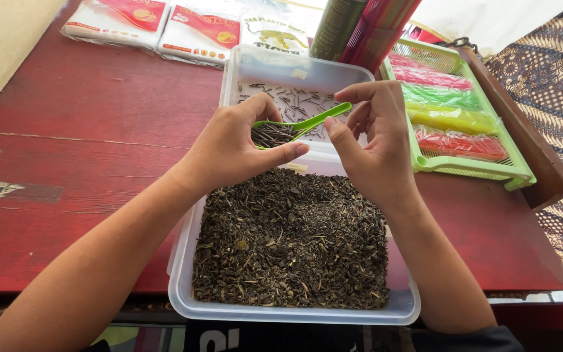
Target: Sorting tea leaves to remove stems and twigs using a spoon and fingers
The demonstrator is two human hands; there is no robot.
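table (66, 130): big red wooden top, everything sits on it; its near edge runs just under the front tub.
front tub (184, 280): clear plastic, my landmark here, packed with dark dried leaf bits and twigs. Bottom rim sits close to the frame edge.
back tub (255, 65): same clear kind, right behind the front tub, only a thin scatter of dark sticks inside. The hands cover most of its near half.
green basket (470, 171): right of the front tub and a bit further back, holding wrapped stacks in pink, green, yellow and red.
white packets (158, 29): way behind the front tub, top-left, cut off by the frame.
left hand (229, 146): hovering over the far rim of the front tub, curled around the bowl end of the scoop, thumb stretched out underneath, so it's got a loose cupping hold.
right hand (376, 140): same height, fingers half bent, forefinger and thumb apart near the handle tip; can't tell if it's actually pinching it.
green scoop (307, 122): between both hands, above the far rim, loaded with dark sticks, bowl partly hidden by the left fingers.
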